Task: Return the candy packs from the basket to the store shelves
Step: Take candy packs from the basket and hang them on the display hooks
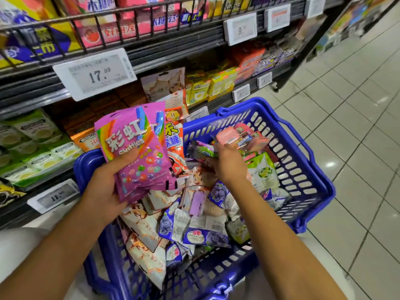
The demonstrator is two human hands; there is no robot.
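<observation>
Both hands over basket, shelves beyond.
Blue basket [307, 148] heaped with candy packs [194, 224]. Left hand [104, 187] grip pinches purple Skittles packs [138, 152] at near-left rim; right hand [227, 167] grip pinches pink packs [238, 137] mid-basket. Shelves [173, 50] behind.

Hidden, cropped and blurred parts at the candy aisle

The right hand [227, 163] reaches among small pink boxes [229, 135], its fingertips smeared by motion, so what it grips cannot be told. The left hand [108, 182] has its fingers hidden behind the purple Skittles bags [138, 152], which also cover most of an orange-and-white pack [174, 135]. The blue plastic basket [303, 152] loses its near corner to the bottom edge, and its floor lies buried under packs. The white shelf price tags [240, 29] farther right are too blurred to read. Top-shelf packs [104, 9] are cut off by the upper edge.
</observation>
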